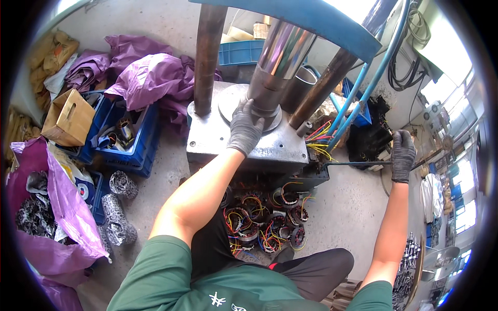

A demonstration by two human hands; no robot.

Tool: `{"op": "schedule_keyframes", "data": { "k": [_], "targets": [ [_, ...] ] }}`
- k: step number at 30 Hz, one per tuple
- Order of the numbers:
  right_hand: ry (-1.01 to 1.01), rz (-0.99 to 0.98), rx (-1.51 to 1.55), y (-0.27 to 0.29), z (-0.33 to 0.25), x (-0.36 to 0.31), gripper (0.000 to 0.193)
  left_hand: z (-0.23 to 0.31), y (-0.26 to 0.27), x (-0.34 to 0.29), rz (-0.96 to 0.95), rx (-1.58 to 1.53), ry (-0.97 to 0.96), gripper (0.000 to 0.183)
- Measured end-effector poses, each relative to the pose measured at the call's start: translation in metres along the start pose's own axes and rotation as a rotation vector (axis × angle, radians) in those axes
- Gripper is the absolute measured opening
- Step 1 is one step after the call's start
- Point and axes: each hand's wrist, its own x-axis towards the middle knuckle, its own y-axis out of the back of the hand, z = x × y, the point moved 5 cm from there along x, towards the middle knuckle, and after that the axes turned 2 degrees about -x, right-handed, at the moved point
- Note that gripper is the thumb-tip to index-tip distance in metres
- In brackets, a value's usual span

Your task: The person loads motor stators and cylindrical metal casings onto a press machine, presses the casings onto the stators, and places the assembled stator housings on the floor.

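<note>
In front of me stands a press with a polished steel ram pointing down onto a dark metal sleeve. The sleeve rests on a round plate on the press's steel bed. My left hand, in a grey glove, is against the lower near side of the sleeve, its fingers curved to it and the thumb apart. Out to the right, my gloved right hand is closed at the end of a long thin lever that runs from the press's side.
Several wound stators with coloured wires lie on the floor below the press. Blue crates, a cardboard box and purple sacks stand at left. Thick posts flank the ram; blue hoses run at right.
</note>
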Motion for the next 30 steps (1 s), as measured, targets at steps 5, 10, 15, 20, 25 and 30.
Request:
{"op": "schedule_keyframes", "data": {
  "k": [5, 10, 15, 20, 25, 30],
  "targets": [
    [-0.097, -0.186, -0.05, 0.002, 0.004, -0.033, 0.027, 0.0, 0.004, -0.002, 0.034, 0.058, 0.01, 0.071],
    [0.033, -0.961, 0.182, 0.033, -0.014, -0.165, 0.041, -0.003, 0.007, -0.002, 0.072, 0.097, -0.007, 0.069],
    [-0.045, -1.174, 0.15, 0.047, -0.052, -0.236, 0.019, 0.001, 0.004, 0.0, -0.016, 0.025, 0.008, 0.072],
    [-0.19, -1.135, 0.109, 0.05, -0.058, -0.217, 0.015, -0.002, 0.003, -0.002, -0.01, 0.04, 0.01, 0.071],
    [-0.161, -1.028, 0.126, 0.05, -0.051, -0.197, 0.016, -0.001, 0.006, -0.002, 0.028, 0.08, -0.024, 0.068],
    [-0.181, -1.022, 0.129, 0.051, -0.046, -0.199, 0.018, 0.0, 0.006, -0.003, 0.036, 0.081, -0.032, 0.069]
  ]
}}
